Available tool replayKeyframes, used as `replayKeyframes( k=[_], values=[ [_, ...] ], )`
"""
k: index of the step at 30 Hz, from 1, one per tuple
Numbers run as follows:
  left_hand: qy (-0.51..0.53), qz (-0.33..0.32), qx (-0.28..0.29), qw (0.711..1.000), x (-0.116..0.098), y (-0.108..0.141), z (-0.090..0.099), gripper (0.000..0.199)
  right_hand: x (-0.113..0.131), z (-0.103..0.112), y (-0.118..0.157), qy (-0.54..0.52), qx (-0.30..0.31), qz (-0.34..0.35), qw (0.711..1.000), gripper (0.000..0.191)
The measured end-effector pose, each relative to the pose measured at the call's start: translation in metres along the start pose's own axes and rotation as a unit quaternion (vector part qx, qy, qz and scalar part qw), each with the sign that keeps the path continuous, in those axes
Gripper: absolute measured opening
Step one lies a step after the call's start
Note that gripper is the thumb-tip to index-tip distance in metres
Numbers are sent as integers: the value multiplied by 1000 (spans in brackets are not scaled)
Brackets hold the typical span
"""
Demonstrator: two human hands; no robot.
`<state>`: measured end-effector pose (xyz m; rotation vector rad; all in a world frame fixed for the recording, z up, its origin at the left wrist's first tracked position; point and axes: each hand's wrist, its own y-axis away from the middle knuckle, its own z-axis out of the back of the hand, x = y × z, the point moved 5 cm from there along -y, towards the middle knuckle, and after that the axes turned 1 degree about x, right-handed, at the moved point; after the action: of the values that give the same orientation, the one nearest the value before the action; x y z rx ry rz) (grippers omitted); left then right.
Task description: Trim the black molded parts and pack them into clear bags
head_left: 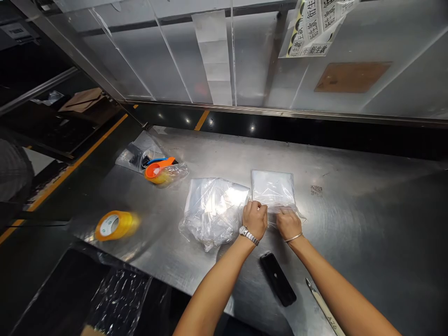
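Note:
A flat pack of clear plastic bags (pixel 273 186) lies on the steel table, its loose near edge crumpled toward me. My left hand (pixel 255 218), with a watch at the wrist, is closed on the near left part of that edge. Closed on the same edge further right is my right hand (pixel 288 225), wearing a bracelet. The fingertips of both hands are partly hidden. Just left of my left hand sits a larger, wrinkled clear plastic bag (pixel 213 214) with flat sheets inside.
Nearer me on the steel table (pixel 367 224) lie a black oblong device (pixel 277 279) and a pen-like tool (pixel 325 308) marked with writing. To the left are a yellow tape roll (pixel 112 226) and an orange tape dispenser (pixel 159 169). A clear panel (pixel 255 56) rises behind.

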<state>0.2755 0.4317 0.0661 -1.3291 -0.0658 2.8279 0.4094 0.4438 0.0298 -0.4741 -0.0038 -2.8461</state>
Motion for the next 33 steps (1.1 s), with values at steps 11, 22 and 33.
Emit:
replayKeyframes(
  k=[11, 22, 33],
  values=[
    [443, 281, 38, 850, 1, 126, -42, 46, 28, 25, 112, -508, 24, -215, 834, 33],
    [598, 388, -57, 699, 0, 152, -41, 37, 27, 16, 179, -620, 87, -412, 662, 43],
    [418, 300, -35, 857, -8, 159, -27, 32, 22, 19, 193, -519, 100, -334, 780, 68]
  ],
)
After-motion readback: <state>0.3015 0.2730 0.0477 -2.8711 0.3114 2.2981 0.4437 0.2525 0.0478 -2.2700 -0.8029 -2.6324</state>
